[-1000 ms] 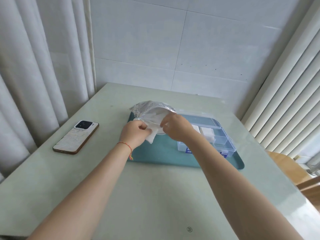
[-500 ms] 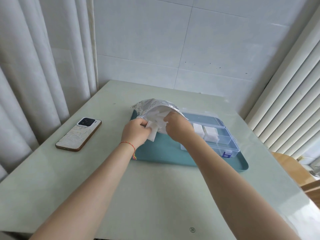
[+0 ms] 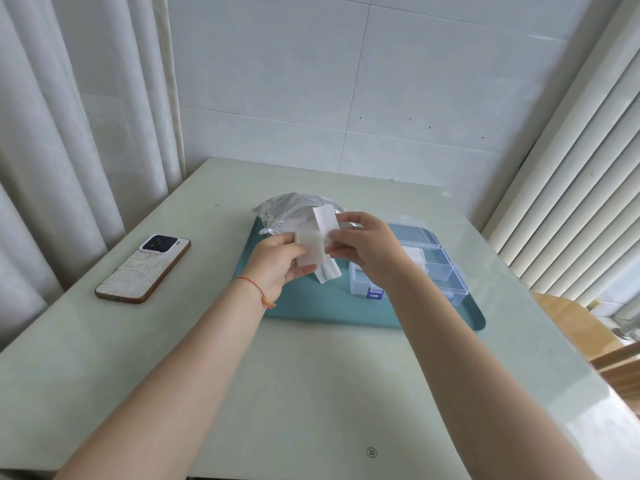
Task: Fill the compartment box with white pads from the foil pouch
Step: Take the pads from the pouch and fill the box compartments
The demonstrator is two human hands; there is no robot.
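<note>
A crinkled foil pouch lies open at the back left of a teal tray, with white pads showing in its mouth. My left hand pinches a square white pad just in front of the pouch. My right hand pinches a second, longer white pad that crosses behind the first. A clear compartment box with blue latches stands on the tray to the right, partly hidden by my right hand. White pads lie in one of its compartments.
A phone in a pale patterned case lies face down on the pale green table, left of the tray. Curtains hang at the left, slatted blinds at the right, a tiled wall behind. A wooden chair stands past the right table edge.
Both hands have lifted back from the pouch mouth, each now holding a white pad clear of the pouch. The camera view has tilted slightly.
</note>
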